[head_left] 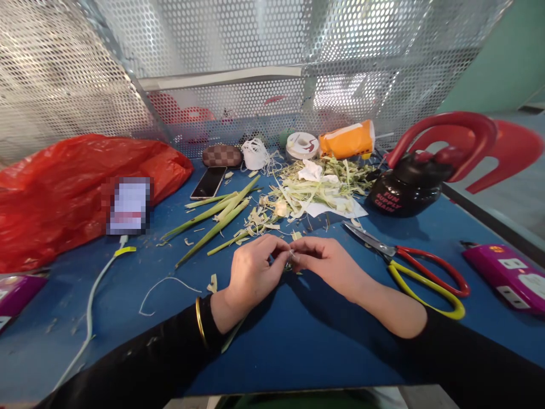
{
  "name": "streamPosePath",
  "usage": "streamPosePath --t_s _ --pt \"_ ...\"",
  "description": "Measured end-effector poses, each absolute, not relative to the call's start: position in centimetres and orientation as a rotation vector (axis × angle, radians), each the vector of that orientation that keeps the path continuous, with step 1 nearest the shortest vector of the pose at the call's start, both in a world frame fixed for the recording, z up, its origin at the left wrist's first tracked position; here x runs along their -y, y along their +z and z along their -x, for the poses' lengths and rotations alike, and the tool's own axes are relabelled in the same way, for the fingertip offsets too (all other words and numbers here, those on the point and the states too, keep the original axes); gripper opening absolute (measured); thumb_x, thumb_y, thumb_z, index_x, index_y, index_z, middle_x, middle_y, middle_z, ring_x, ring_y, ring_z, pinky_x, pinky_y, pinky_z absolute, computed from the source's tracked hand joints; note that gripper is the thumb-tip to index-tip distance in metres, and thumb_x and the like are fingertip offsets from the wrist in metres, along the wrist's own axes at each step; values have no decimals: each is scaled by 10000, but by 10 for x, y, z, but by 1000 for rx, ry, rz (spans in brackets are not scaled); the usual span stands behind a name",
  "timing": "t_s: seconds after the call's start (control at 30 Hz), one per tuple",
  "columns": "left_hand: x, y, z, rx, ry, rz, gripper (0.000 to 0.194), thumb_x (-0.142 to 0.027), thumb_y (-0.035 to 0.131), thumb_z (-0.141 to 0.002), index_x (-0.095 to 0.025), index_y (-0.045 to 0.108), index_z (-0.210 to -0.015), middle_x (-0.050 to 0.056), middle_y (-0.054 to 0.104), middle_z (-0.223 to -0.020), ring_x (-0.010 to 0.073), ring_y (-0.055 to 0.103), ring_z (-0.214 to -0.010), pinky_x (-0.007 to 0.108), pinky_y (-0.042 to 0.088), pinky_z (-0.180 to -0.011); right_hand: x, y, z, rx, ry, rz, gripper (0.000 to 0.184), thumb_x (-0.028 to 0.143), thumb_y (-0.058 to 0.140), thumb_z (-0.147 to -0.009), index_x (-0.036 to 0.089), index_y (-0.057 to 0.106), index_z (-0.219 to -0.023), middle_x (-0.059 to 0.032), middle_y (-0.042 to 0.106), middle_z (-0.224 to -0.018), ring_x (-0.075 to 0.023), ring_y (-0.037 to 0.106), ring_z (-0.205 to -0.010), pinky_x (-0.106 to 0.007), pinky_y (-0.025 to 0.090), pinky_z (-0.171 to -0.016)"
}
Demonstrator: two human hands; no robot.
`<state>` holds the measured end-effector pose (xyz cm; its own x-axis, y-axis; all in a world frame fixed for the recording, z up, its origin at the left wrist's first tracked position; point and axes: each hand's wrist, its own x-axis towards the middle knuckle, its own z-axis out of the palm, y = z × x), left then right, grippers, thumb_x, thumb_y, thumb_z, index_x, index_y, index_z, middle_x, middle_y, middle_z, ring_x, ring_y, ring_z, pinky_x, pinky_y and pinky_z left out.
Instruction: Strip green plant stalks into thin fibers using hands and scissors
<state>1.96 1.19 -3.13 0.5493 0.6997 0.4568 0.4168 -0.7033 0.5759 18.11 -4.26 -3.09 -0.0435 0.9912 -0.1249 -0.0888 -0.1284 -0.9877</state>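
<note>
Far left, a red plastic bag (pixel 63 210) sat crumpled by a phone screen (pixel 128 207) on a cable. Next, a loose white thread (pixel 168 278) and several green stalks (pixel 213 233) lay on the blue table (pixel 340 352). The left hand (pixel 255 267) came next, thumb and forefinger clamped on a thin pale strand (pixel 291 257) at mid-table, near the front edge. Something greenish showed under the fingertips, too covered to name. The right hand (pixel 332 264) met it, fingertips together on the same strand. Step in hand, my read: fine two-handed strand work, probably tying or twisting. The next move seemed to call for a steady left pinch and a small right-hand pull. Beyond the hands, a heap of shredded leaves (pixel 293 193); rightward, scissors (pixel 394 250) lay untouched, near a black kettle (pixel 400 196).
</note>
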Motion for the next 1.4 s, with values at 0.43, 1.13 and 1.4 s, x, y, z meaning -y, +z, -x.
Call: streamPosePath --t_s 0.43,1.13,1.4 --pt "-12 -27 -20 -939 888 -2275 81 -185 615 -800 -194 675 -746 2 674 -698 122 597 -645 235 453 -600 45 -24 -184 1126 1202 1347 92 242 593 -764 197 611 -685 21 575 -644 -135 543 -657 -275 418 -641" --pt "-26 -27 -14 -924 747 -2178 103 -173 598 -796 -200 670 -727 -22 680 -707 109 601 -648 224 446 -603 46 -27 -193 1037 1086 1355 159 300 617 -783 203 590 -659 -7 599 -728 -145 519 -647 -293 401 -607" --pt "-22 -24 -15 -858 708 -2220 127 -116 594 -757 -192 683 -708 -25 672 -668 93 579 -595 203 434 -571 47 -30 -189 897 1442 1038 171 324 603 -851 191 586 -746 -27 663 -779 -151 640 -729 -293 476 -680"
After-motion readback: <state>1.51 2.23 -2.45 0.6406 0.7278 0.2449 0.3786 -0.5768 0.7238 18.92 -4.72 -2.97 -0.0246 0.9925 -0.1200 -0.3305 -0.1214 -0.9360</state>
